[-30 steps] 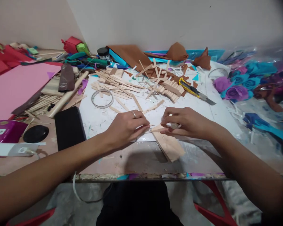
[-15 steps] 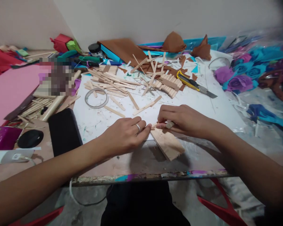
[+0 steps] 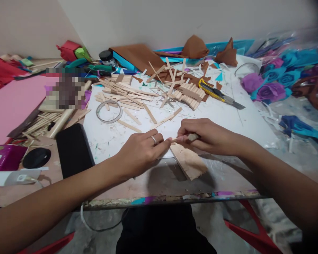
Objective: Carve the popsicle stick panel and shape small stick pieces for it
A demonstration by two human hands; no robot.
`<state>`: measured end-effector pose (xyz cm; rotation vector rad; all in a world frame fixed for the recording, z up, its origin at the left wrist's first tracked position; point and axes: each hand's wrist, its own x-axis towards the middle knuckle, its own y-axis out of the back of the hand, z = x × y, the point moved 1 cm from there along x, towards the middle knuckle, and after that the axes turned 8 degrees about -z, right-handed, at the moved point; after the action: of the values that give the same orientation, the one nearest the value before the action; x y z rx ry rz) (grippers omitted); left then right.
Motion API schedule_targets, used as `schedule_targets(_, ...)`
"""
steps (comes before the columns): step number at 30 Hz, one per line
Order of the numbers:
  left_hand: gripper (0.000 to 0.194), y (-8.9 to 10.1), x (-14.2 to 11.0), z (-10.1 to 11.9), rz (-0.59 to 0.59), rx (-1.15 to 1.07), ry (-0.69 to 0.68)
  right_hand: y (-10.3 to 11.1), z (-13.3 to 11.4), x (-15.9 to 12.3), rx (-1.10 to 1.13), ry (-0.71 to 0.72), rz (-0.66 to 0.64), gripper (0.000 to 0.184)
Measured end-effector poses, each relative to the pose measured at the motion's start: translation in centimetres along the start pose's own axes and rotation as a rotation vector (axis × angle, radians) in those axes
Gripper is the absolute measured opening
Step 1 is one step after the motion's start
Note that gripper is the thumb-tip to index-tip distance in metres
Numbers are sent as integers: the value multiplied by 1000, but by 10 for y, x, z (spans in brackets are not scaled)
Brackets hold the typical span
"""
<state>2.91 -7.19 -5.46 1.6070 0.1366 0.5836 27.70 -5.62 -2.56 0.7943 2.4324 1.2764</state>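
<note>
Near the table's front edge, my left hand (image 3: 143, 150) is closed, its thumb and finger pressed on a small piece of wooden craft stick (image 3: 174, 140) at the far end of a wooden board (image 3: 189, 160). My right hand (image 3: 205, 135) is wrapped round a thin tool with a pale round handle (image 3: 193, 137). Its end sticks out behind the fingers, while its tip is hidden at the stick piece. Both hands almost meet over the board, which lies at a slant.
Beyond my hands, loose craft sticks (image 3: 129, 93), a tape roll (image 3: 108, 112) and a yellow box cutter (image 3: 219, 95) lie on white paper (image 3: 228, 123). A black phone (image 3: 74, 150) sits to the left. Paper flowers (image 3: 271, 90) are on the right.
My hands have come closer together at the board's far end. The right fingers have closed from a looser pose, and the tool's handle has tilted. The view has shifted slightly.
</note>
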Motion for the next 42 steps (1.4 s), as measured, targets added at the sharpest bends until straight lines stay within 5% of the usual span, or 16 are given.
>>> schedule_targets(10, 20, 9, 4, -1, 166, -550, 272, -7, -16, 5, 218, -107, 202, 9)
schedule_targets(15, 21, 12, 3, 14, 82, -1096, 553, -16, -28, 9, 499, -227, 325, 14)
schedule_targets(21, 26, 8, 4, 25, 94, -1415, 646, -19, -38, 10, 460, -259, 462, 12)
schedule_targets(42, 19, 0, 7, 26, -7, -1473, 573, -27, -32, 10, 163, -69, 308, 18)
